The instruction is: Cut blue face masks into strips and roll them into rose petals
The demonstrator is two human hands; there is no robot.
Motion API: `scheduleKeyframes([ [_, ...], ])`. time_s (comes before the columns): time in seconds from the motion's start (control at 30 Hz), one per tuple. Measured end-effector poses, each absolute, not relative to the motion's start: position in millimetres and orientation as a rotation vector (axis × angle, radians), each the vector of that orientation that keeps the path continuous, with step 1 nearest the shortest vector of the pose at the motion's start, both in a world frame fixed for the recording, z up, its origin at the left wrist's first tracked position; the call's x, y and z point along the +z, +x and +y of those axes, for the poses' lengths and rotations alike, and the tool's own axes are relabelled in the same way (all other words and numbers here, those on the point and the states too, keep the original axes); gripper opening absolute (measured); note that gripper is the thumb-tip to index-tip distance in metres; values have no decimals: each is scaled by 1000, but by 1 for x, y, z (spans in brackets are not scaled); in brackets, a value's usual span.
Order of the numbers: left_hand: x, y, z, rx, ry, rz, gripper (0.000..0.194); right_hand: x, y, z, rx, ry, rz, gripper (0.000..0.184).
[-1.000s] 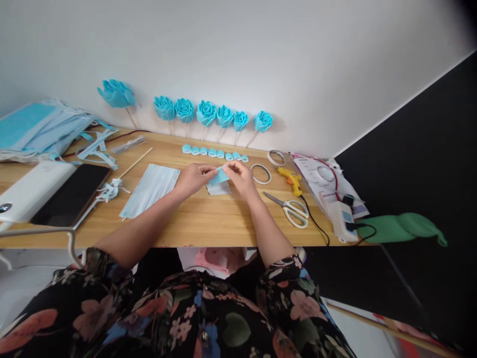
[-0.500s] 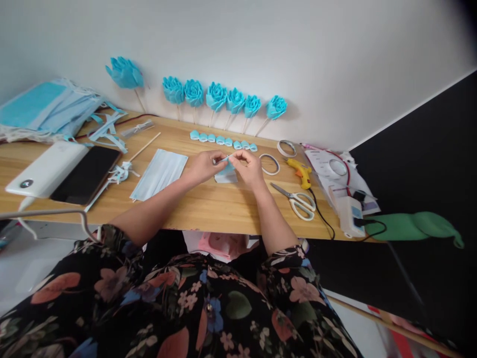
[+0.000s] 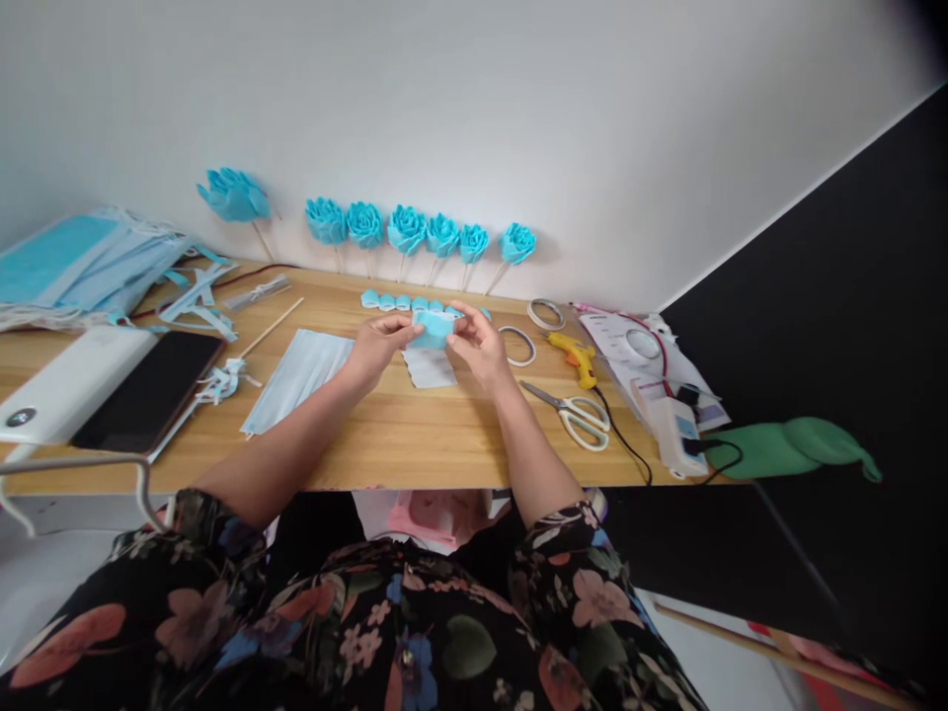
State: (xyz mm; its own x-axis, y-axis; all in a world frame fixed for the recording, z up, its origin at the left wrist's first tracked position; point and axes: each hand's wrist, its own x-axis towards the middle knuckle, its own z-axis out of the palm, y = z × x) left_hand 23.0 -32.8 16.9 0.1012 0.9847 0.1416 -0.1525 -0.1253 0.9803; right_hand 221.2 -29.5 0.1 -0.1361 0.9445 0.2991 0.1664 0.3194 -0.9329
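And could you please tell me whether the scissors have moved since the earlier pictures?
No. Judged against the wooden table and the yellow glue gun, the scissors lie where they did; only the camera view has shifted.

Soft light leaves faint shadows on the wall (image 3: pixel 444 109); the view's top-right corner is dark, apparently blurred.

Craft workspace, with glue gun (image 3: pixel 576 356), scissors (image 3: pixel 561 403), stemmed blue flowers (image 3: pixel 407 230).

Left hand (image 3: pixel 376 348): one, holds a pinch. Right hand (image 3: pixel 481 346): one, pinches just opposite. Forearms (image 3: pixel 534 446): two, bare, reach forward, angled inward.
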Motion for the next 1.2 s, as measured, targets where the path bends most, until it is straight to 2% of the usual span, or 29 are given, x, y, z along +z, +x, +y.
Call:
scheduleKeyframes([
  [0.37, 12, 25, -31, 1303, 1107, 871, 36, 2, 221, -28, 950, -1058, -1590, 54],
  [0.6, 12, 25, -35, 1280, 1150, 883, 33, 3, 215, -33, 1047, -1015, -1588, 55],
  [0.7, 9, 25, -35, 1240, 1176, 904, 34, 3, 213, -35, 954, -1098, -1562, 41],
  [0.9, 6, 27, -33, 1243, 1137, 891, 41, 10, 212, -37, 714, -1170, -1567, 49],
  [1.2, 6, 34, -35, 1225, 970, 924, 37, 5, 208, -44, 377, -1223, -1668, 40],
])
